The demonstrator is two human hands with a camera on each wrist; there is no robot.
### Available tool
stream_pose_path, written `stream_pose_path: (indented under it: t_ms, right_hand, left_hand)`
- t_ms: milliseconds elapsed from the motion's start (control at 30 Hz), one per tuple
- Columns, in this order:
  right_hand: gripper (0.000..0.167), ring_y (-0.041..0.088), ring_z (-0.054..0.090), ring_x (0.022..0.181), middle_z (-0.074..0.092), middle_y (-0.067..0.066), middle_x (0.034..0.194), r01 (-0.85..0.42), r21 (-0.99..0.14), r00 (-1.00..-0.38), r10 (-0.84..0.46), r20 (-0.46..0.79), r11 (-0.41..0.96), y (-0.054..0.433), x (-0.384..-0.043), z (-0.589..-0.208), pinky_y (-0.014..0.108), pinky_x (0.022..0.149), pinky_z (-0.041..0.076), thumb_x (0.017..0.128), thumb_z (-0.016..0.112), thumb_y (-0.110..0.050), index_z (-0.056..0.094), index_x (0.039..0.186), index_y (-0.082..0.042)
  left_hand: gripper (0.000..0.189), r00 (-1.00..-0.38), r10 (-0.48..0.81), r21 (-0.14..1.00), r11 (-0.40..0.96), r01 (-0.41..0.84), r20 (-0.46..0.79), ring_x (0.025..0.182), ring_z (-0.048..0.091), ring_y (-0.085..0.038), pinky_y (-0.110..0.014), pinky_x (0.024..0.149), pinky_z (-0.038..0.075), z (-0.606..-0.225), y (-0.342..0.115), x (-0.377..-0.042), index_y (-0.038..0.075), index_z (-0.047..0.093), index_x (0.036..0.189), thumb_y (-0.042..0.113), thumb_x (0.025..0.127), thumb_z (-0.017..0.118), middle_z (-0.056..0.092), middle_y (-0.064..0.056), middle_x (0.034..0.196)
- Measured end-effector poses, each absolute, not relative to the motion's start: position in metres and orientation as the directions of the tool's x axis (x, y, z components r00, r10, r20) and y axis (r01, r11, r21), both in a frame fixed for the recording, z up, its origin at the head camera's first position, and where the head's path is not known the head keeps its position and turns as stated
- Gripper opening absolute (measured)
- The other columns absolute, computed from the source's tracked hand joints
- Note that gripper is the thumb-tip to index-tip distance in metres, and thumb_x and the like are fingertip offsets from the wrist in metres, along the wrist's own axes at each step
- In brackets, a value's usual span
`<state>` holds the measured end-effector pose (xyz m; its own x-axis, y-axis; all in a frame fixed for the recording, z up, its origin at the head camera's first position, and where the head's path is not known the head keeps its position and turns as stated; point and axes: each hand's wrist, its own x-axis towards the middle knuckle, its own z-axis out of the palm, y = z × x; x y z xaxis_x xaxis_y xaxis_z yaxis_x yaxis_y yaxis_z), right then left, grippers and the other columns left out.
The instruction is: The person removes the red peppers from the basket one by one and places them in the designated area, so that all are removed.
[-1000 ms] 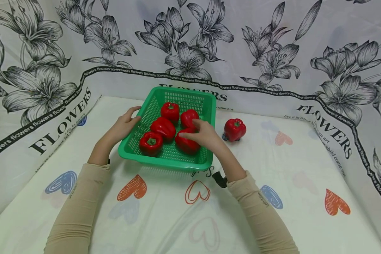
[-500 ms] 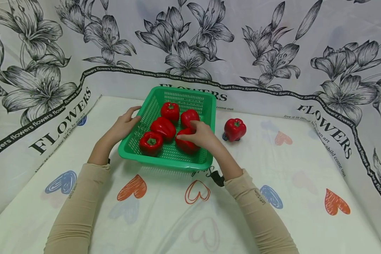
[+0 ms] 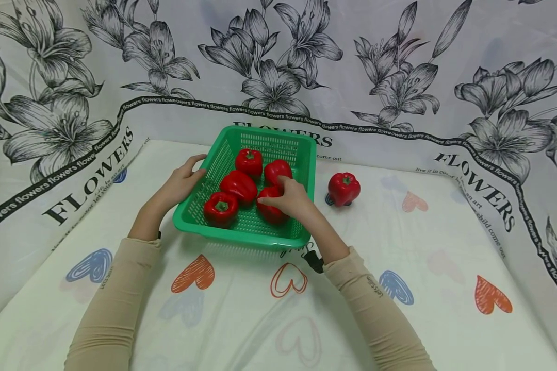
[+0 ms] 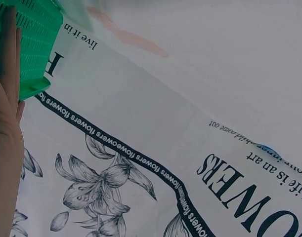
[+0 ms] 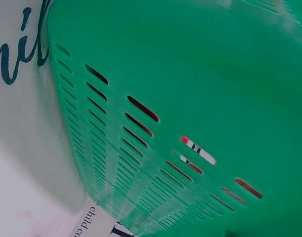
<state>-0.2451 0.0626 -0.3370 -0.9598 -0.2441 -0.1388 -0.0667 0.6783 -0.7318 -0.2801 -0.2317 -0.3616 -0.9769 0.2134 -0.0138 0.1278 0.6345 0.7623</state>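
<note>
A green slotted basket [image 3: 249, 236] stands on the cloth in the head view, with several red bell peppers inside. My left hand [image 3: 181, 183] rests against its left side; in the left wrist view, the fingers [image 4: 8, 54] lie straight along the outer wall. Reaching over the right rim, my right hand [image 3: 298, 198] holds the bell pepper [image 3: 273, 208] at the front right, thumb on the near side, fingers on the far side. Its fingertips are partly hidden. Another bell pepper [image 3: 277, 170] lies just behind that hand. Only the basket wall [image 5: 200, 89] fills the right wrist view.
One more bell pepper [image 3: 344, 189] sits on the cloth, right of the basket. A white cloth with printed hearts [image 3: 193, 274] covers the surface. Behind the basket a flower-printed cloth [image 3: 278, 87] rises as a backdrop.
My right hand has shifted slightly left and lower over the front right pepper, its forearm moving left too. The left hand and basket have stayed put.
</note>
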Motion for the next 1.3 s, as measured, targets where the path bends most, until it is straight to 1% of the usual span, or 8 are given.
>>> stream_pose_path:
  t_ms: [300, 633, 933, 1100, 1300]
  right_hand:
    - [0.08, 0.032, 0.05, 0.127, 0.05, 0.016, 0.144, -0.047, -0.732, -0.958, -0.239, -0.16, 0.68, 0.0607, -0.2485, -0.3402, 0.049, 0.096, 0.052, 0.087, 0.073, -0.032, 0.034, 0.151, -0.003]
    - [0.08, 0.031, 0.052, 0.125, 0.051, 0.016, 0.142, -0.031, -0.728, -0.96, -0.223, -0.17, 0.685, 0.0582, -0.2518, -0.3449, 0.049, 0.096, 0.052, 0.087, 0.074, -0.031, 0.034, 0.15, -0.002]
    - [0.078, 0.031, 0.052, 0.125, 0.051, 0.016, 0.142, -0.038, -0.735, -0.954, -0.243, -0.175, 0.677, 0.0577, -0.2528, -0.346, 0.048, 0.095, 0.053, 0.086, 0.074, -0.029, 0.036, 0.149, -0.003]
    - [0.077, 0.031, 0.051, 0.125, 0.051, 0.016, 0.142, -0.028, -0.729, -0.956, -0.231, -0.18, 0.684, 0.0574, -0.2525, -0.3452, 0.048, 0.096, 0.053, 0.087, 0.074, -0.029, 0.037, 0.149, -0.003]
    - [0.077, 0.031, 0.052, 0.125, 0.052, 0.016, 0.141, -0.029, -0.72, -0.959, -0.223, -0.176, 0.693, 0.0566, -0.2521, -0.3456, 0.048, 0.095, 0.053, 0.086, 0.075, -0.028, 0.038, 0.148, -0.002]
  left_hand:
    - [0.061, -0.976, 0.218, 0.764, 0.633, 0.128, -0.017, 0.092, 0.071, -0.032, -0.04, 0.074, 0.059, -0.3616, -0.2323, -0.2799, 0.02, 0.012, 0.158, 0.043, 0.105, 0.031, 0.058, -0.031, 0.13]
    - [0.06, -0.975, 0.222, 0.771, 0.624, 0.128, -0.018, 0.091, 0.072, -0.03, -0.04, 0.072, 0.059, -0.3621, -0.2318, -0.2815, 0.019, 0.012, 0.158, 0.041, 0.106, 0.032, 0.058, -0.031, 0.129]
    - [0.06, -0.976, 0.219, 0.771, 0.624, 0.125, -0.019, 0.091, 0.072, -0.031, -0.04, 0.073, 0.059, -0.361, -0.2326, -0.2809, 0.018, 0.013, 0.158, 0.041, 0.106, 0.032, 0.058, -0.031, 0.129]
    - [0.061, -0.975, 0.221, 0.77, 0.626, 0.127, -0.018, 0.091, 0.072, -0.031, -0.04, 0.073, 0.059, -0.3611, -0.2325, -0.2811, 0.017, 0.013, 0.158, 0.042, 0.106, 0.032, 0.058, -0.031, 0.13]
    - [0.061, -0.974, 0.225, 0.771, 0.623, 0.132, -0.016, 0.094, 0.071, -0.034, -0.042, 0.075, 0.059, -0.3627, -0.2317, -0.2818, 0.015, 0.013, 0.158, 0.041, 0.106, 0.032, 0.057, -0.032, 0.13]
